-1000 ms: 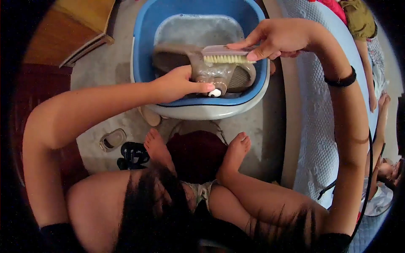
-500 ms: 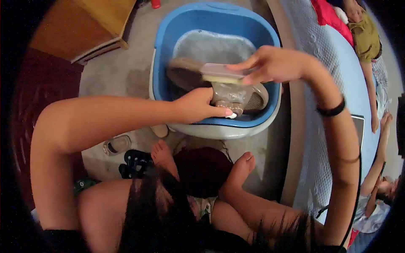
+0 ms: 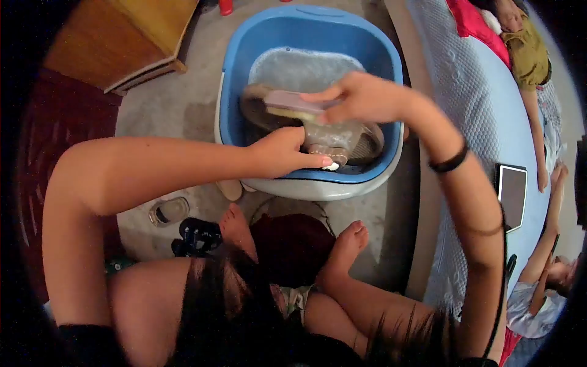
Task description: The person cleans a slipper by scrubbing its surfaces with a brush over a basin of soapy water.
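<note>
With left hand (image 3: 282,153), clamps fingers on one slipper (image 3: 335,136), inside the near half of one blue basin (image 3: 358,177). Just beyond, with right hand (image 3: 370,98), grips one brush (image 3: 286,101) between fingers and thumb, having shifted left, so carrying bristles (image 3: 292,114) toward the slipper's left end; cannot tell contact through blur. Beyond, faces cloudy water (image 3: 299,70).

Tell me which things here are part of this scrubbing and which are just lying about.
In use:
Brush, in the right hand
Brown shoe, held by the left hand
Blue basin
Cloudy water

Lying about:
Tablet on the bedding
Black footwear on the floor
</note>
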Demonstrator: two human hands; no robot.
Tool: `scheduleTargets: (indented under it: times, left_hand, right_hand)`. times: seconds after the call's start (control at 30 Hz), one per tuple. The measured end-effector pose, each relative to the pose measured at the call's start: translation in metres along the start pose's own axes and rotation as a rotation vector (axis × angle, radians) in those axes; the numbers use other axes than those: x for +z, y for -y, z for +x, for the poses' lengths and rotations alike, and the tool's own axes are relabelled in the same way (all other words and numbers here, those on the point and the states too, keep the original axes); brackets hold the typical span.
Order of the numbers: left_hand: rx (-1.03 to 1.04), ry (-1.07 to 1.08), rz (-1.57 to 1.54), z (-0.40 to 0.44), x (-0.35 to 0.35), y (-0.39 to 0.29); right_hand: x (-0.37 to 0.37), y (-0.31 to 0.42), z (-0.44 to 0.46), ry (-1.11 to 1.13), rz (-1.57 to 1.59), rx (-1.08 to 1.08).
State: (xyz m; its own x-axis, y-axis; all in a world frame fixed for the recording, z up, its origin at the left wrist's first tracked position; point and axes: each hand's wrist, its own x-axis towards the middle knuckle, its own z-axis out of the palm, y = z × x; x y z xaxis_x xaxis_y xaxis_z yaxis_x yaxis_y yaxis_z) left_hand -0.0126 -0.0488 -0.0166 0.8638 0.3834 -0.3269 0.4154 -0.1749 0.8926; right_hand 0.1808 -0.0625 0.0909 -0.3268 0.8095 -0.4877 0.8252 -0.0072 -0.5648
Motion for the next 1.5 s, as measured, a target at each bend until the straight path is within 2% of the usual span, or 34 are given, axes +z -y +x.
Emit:
scheduleTargets:
  times: [0.07, 0.1, 0.13, 0.2, 0.23, 0.33, 0.37, 0.47, 0.5, 0.63, 0.67, 0.73, 0.77, 0.83, 0.93, 0.97, 1.07, 1.1, 1.13, 1.2, 1.23, 1.3, 1.4, 1.47, 1.5]
  left_hand:
    - [0.019, 0.014, -0.039, -0.001, -0.002, -0.001]
    - [0.054, 0.012, -0.095, -0.003, -0.002, -0.006]
    - [0.086, 0.011, -0.158, -0.005, 0.000, -0.008]
    - [0.120, -0.027, -0.065, -0.005, 0.002, -0.009]
    - [0.139, -0.043, -0.024, -0.005, 0.000, -0.007]
    - [0.144, -0.033, 0.218, -0.005, 0.000, -0.010]
    - [0.102, -0.018, 0.174, -0.004, 0.000, -0.011]
    - [-0.003, 0.052, 0.037, -0.005, -0.001, -0.007]
    - [-0.025, 0.092, -0.017, -0.005, -0.004, -0.009]
    - [-0.027, 0.117, -0.153, -0.003, -0.005, -0.015]
    - [-0.029, 0.113, -0.171, -0.002, -0.005, -0.016]
    - [-0.035, 0.104, -0.208, -0.001, -0.005, -0.019]
    - [0.005, 0.080, -0.332, 0.000, -0.001, -0.017]
    - [0.001, 0.120, -0.339, 0.005, -0.002, -0.009]
    - [-0.015, 0.139, -0.281, 0.002, -0.005, -0.010]
    - [-0.025, 0.141, -0.254, 0.001, -0.006, -0.011]
    - [-0.120, 0.161, -0.134, 0.006, -0.010, -0.005]
    - [-0.110, 0.156, -0.233, 0.004, -0.010, -0.012]
    - [-0.077, 0.129, -0.340, 0.005, -0.009, -0.014]
    - [-0.010, 0.071, -0.547, 0.007, -0.006, -0.022]
    - [-0.005, -0.003, -0.537, 0.010, -0.005, -0.028]
    - [-0.011, 0.016, -0.479, 0.011, -0.006, -0.043]
    - [-0.053, -0.005, -0.318, 0.013, -0.011, -0.050]
    - [-0.069, -0.019, -0.276, 0.010, -0.011, -0.049]
    - [-0.004, -0.060, -0.342, 0.009, -0.008, -0.048]
  right_hand:
    - [0.031, -0.006, 0.019, -0.246, -0.143, -0.194]
    - [0.034, -0.012, 0.023, -0.281, -0.206, -0.217]
    - [0.025, -0.010, 0.018, -0.150, -0.141, -0.183]
    - [-0.008, 0.000, -0.005, 0.109, -0.021, -0.113]
    - [-0.023, 0.013, -0.016, 0.183, -0.026, 0.011]
    - [-0.043, 0.014, -0.030, 0.315, 0.182, 0.207]
    - [-0.039, 0.016, -0.025, 0.297, 0.090, 0.176]
    - [0.015, -0.013, 0.014, -0.129, -0.138, -0.235]
    - [0.017, 0.002, 0.013, -0.114, -0.212, -0.126]
    - [0.002, -0.010, -0.010, -0.024, -0.059, -0.215]
    - [-0.011, -0.009, -0.021, 0.117, 0.027, -0.028]
    - [-0.029, 0.008, -0.041, 0.209, 0.115, 0.209]
    - [-0.029, 0.004, -0.041, 0.212, 0.118, 0.197]
    - [-0.023, -0.008, -0.038, 0.211, 0.123, 0.176]
    - [0.040, -0.030, -0.007, -0.302, -0.032, -0.205]
    - [0.040, -0.006, -0.012, -0.230, 0.009, 0.012]
    - [0.027, -0.018, -0.024, -0.161, 0.009, -0.089]
    - [0.023, -0.040, -0.025, -0.089, 0.138, -0.230]
    - [0.010, -0.037, -0.035, -0.002, 0.194, -0.197]
    - [-0.012, -0.017, -0.058, 0.118, 0.205, 0.213]
    - [-0.006, -0.020, -0.055, 0.043, 0.246, 0.127]
    - [0.012, -0.032, -0.047, -0.115, 0.330, -0.047]
    - [0.029, -0.010, -0.037, -0.349, 0.032, 0.006]
    - [0.026, -0.003, -0.046, -0.302, 0.073, -0.032]
    - [0.021, -0.007, -0.053, -0.273, 0.087, -0.057]
